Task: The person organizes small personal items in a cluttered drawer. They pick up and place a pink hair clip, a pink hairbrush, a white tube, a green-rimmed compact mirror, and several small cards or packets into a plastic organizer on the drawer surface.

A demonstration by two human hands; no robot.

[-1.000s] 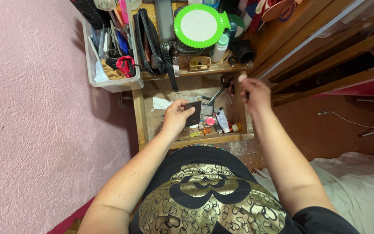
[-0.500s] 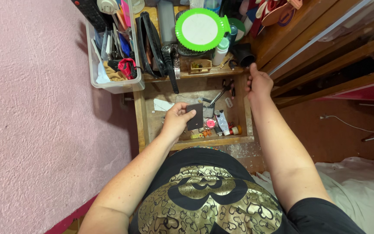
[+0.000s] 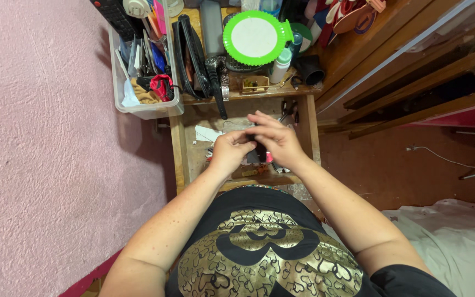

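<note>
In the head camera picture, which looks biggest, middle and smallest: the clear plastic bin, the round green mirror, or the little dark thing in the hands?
1. Clear plastic bin, largest.
2. Round green mirror.
3. Small dark thing, mostly hidden between the left hand and right hand, so unsure.

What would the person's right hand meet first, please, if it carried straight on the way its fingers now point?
The right hand points left, toward the left hand, which it meets almost at once over the small dark object both hold. Depth is unclear, so I cannot say if they already touch.

green round mirror (image 3: 257, 37) beside clear plastic bin (image 3: 145, 110).
</note>
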